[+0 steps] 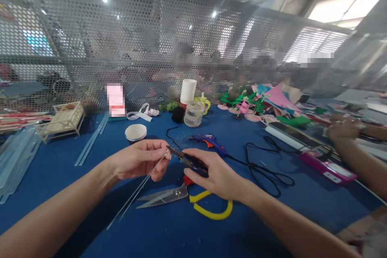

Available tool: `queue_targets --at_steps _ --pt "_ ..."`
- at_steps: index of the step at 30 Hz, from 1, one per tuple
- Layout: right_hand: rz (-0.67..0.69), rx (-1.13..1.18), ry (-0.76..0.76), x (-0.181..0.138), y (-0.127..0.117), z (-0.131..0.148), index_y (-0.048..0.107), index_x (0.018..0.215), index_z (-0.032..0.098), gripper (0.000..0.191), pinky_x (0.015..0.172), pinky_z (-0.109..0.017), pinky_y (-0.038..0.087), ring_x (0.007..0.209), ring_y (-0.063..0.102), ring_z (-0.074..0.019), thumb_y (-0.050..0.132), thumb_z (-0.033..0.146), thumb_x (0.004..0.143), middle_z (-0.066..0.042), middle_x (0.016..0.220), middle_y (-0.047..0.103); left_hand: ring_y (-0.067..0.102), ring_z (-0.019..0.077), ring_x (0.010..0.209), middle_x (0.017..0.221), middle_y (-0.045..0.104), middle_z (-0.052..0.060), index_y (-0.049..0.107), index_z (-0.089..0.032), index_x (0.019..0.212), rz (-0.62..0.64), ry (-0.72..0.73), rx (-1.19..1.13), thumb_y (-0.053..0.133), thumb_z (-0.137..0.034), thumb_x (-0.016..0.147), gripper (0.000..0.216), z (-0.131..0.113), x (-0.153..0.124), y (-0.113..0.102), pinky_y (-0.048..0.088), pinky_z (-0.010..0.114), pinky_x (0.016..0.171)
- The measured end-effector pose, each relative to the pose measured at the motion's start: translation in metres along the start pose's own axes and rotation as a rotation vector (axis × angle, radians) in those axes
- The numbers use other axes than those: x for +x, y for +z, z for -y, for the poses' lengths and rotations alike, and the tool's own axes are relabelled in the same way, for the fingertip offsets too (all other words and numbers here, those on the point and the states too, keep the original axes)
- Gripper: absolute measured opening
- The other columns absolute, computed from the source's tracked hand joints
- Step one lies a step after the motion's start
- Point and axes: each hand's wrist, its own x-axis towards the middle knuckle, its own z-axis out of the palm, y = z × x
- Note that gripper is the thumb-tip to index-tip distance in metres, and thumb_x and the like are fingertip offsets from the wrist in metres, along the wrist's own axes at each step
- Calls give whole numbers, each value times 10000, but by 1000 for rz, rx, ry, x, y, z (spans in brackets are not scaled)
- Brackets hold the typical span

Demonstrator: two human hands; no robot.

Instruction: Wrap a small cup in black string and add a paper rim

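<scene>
My left hand [145,158] pinches thin wires [137,190] near their upper end, and their long tails slant down to the lower left. In my right hand [213,171] is a pair of dark-handled pliers [192,162], its jaws meeting the wires by my left fingertips. Whether the jaws are closed on the wire is too small to tell. Below both hands, scissors [178,192] with yellow and red handles lie on the blue table [169,234], blades pointing left. A blue glue gun [210,142] rests just beyond my right hand.
A white-rimmed cup [136,132], a glass jar [194,115] and stacked paper cups [188,90] stand farther back. Glue sticks [15,157] and a small wooden frame [65,120] lie left. Right are a cord, a purple power strip [328,167] and another person's arm [352,149]. A perforated screen [145,48] rises behind.
</scene>
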Motion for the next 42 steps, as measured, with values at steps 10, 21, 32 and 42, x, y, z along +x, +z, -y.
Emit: queue_targets --at_steps 10,21,32,42 --pt "-18 14 -15 0 5 -7 547 1008 140 288 583 -246 459 616 536 -126 510 189 727 -47 784 621 442 56 428 550 484 -25 555 -129 742 -1 -40 -51 541 -199 778 80 6 1 -1 338 188 440" --pt "-32 -18 -31 -7 7 -18 541 1044 129 332 643 -289 492 744 586 -177 517 191 719 -97 879 631 373 25 381 439 467 -57 567 -113 663 -176 -61 193 620 -237 719 146 -2 4 2 266 154 402" --pt "-10 2 -1 -9 8 -16 545 1029 132 312 602 -261 479 666 561 -143 507 202 727 -77 850 628 360 25 397 482 495 -56 577 -113 723 -165 -150 261 609 -214 718 107 -10 -1 3 270 179 427" --pt "15 17 30 -9 8 -12 547 1025 135 315 574 -246 468 617 538 -125 515 198 718 -57 803 622 324 18 408 516 508 -50 583 -113 717 -180 -174 316 607 -221 710 110 -12 -2 6 209 188 421"
